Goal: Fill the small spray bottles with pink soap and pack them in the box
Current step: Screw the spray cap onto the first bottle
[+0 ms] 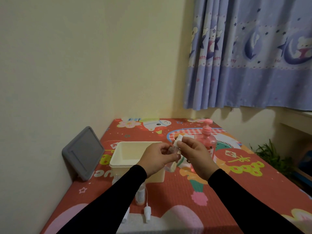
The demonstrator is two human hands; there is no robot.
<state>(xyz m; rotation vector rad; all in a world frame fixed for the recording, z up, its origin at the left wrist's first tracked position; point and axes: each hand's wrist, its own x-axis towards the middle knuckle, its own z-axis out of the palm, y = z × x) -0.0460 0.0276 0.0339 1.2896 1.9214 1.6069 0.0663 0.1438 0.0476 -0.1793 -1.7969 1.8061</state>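
My left hand (pixel 156 159) grips a small clear spray bottle (pixel 172 163) in front of me, above the cream box (pixel 118 159). My right hand (pixel 194 154) pinches the bottle's white spray cap (pixel 179 140) at its top. The big pink soap pump bottle (pixel 206 137) stands just behind my right hand. Below my left sleeve another small bottle (pixel 141 196) stands on the table, partly hidden. A loose white spray head with its thin tube (pixel 147 211) lies near the front edge.
A grey box lid (pixel 83 152) leans against the wall at the left. The table wears a red cartoon-print cover (pixel 236 191). A green plant (pixel 268 152) sits beyond the table's right edge, under a blue curtain (pixel 253 56).
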